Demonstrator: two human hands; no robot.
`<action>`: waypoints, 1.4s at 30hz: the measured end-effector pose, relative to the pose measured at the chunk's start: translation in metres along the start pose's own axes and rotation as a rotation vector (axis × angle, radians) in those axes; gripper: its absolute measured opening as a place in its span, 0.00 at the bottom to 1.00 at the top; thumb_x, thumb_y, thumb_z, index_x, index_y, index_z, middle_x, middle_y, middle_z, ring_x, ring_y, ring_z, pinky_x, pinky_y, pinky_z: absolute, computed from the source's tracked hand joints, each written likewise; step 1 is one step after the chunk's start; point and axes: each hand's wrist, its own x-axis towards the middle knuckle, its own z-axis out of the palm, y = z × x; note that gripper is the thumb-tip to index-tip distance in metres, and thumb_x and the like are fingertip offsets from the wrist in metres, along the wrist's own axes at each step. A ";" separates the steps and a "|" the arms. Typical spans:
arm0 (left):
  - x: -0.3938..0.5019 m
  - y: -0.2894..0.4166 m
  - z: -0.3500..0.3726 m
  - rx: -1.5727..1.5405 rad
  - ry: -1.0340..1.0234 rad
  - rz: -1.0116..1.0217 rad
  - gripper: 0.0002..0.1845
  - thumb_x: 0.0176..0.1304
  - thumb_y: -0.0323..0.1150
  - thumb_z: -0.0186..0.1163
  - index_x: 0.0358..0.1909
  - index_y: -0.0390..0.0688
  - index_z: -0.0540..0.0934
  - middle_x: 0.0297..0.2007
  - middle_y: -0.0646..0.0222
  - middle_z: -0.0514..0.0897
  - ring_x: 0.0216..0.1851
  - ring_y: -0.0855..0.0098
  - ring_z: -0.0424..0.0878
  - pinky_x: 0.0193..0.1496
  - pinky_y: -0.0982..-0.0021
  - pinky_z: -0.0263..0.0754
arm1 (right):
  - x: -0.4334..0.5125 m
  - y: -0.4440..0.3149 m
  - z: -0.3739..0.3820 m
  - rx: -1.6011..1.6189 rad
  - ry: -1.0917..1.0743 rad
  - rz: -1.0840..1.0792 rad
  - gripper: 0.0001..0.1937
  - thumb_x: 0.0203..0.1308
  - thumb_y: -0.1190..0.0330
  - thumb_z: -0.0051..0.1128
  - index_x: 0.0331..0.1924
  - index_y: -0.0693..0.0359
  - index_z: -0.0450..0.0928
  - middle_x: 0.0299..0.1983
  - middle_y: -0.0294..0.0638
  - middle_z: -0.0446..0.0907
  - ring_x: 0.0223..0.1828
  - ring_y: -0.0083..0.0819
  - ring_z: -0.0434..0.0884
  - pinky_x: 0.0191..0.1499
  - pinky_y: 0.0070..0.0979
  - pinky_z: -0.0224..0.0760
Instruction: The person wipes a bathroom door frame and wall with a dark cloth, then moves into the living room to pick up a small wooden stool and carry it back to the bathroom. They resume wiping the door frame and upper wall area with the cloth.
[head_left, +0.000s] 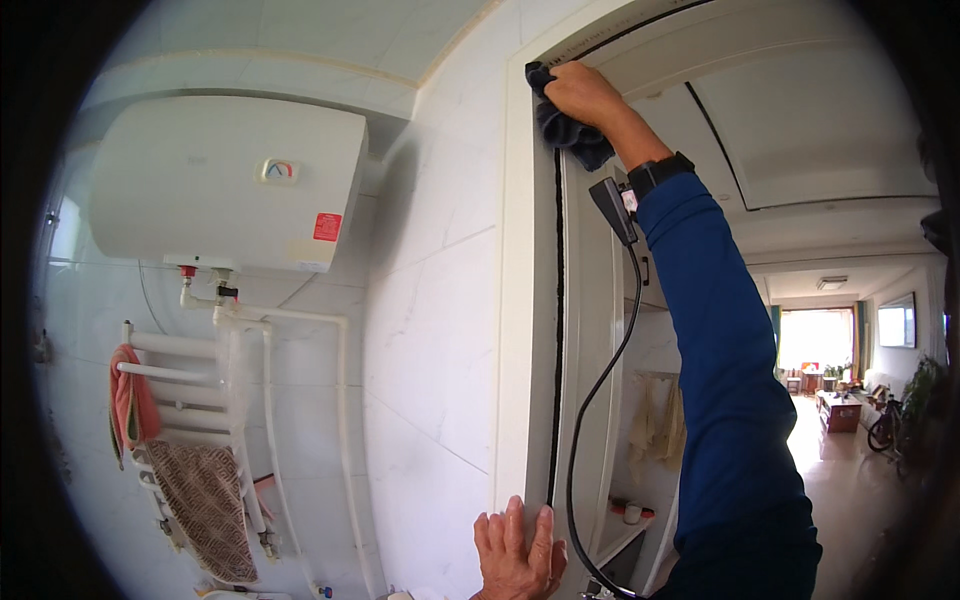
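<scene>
High at the corner of a white door frame (517, 315), my right hand (583, 94) grips a dark cloth (570, 133) and presses it against the jamb. Part of the cloth hangs below my fist in folds. A black band with a device (616, 210) is on my right wrist, and a black cable (581, 420) runs down from it. Low on the same frame, my left hand (521, 555) lies flat with its fingers apart, holding nothing. A black seal strip (558, 300) runs down the jamb between the two hands.
At the left, a white water heater (225, 180) hangs above a towel rack (180, 375) with a pink towel (135, 405) and a patterned brown cloth (206, 502). Pipes (343, 405) run down the tiled wall. Beyond the doorway are shelves (626, 532) and a room with a table (838, 412).
</scene>
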 end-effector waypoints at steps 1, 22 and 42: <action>0.000 0.000 0.000 0.013 -0.002 0.003 0.42 0.51 0.34 0.70 0.69 0.35 0.67 0.66 0.28 0.60 0.52 0.37 0.70 0.53 0.36 0.65 | -0.006 0.002 -0.001 -0.013 -0.036 0.057 0.21 0.57 0.64 0.46 0.49 0.62 0.85 0.54 0.58 0.83 0.57 0.62 0.80 0.60 0.49 0.73; -0.002 -0.002 0.001 0.018 0.036 0.000 0.39 0.52 0.36 0.71 0.67 0.37 0.71 0.66 0.29 0.62 0.52 0.37 0.71 0.54 0.36 0.66 | -0.052 -0.003 -0.010 -0.062 -0.164 -0.124 0.18 0.55 0.63 0.48 0.42 0.64 0.84 0.47 0.58 0.84 0.52 0.62 0.81 0.55 0.49 0.75; -0.001 0.000 0.000 0.044 0.052 0.001 0.38 0.54 0.35 0.69 0.68 0.35 0.70 0.68 0.30 0.61 0.53 0.35 0.69 0.54 0.37 0.67 | -0.082 -0.011 -0.005 -0.111 -0.075 -0.088 0.17 0.54 0.63 0.48 0.40 0.63 0.84 0.45 0.56 0.85 0.50 0.60 0.82 0.54 0.51 0.75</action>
